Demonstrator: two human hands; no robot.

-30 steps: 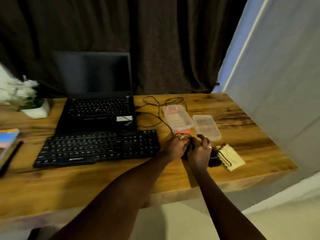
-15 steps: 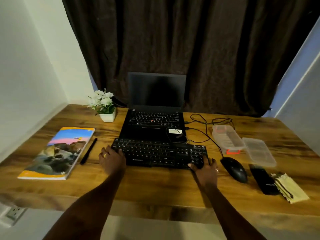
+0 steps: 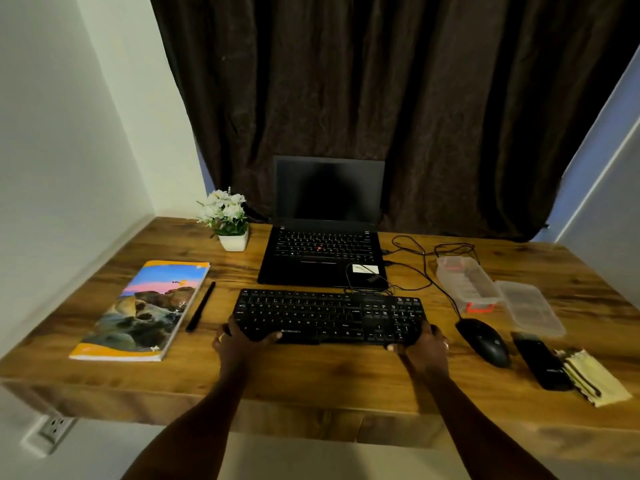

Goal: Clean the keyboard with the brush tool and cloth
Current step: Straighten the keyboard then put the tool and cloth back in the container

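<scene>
Left hand point(image 3: 239, 341) shifted onto 1 keyboard point(image 3: 329, 315), right hand point(image 3: 424, 344) too, 2 hands gripping its near corners, 1 cloth point(image 3: 599, 379)

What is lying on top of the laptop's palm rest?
A looped black cable and a white label lie on the laptop, at its right. The dark object inside the loop is too dim to identify.

Wooden desk point(image 3: 329, 375), keyboard point(image 3: 329, 315), laptop point(image 3: 322, 251), mouse point(image 3: 485, 341), book point(image 3: 145, 310), pen point(image 3: 201, 306), potted flowers point(image 3: 228, 216), plastic box point(image 3: 465, 284), lid point(image 3: 530, 308), cloth point(image 3: 599, 379)
</scene>
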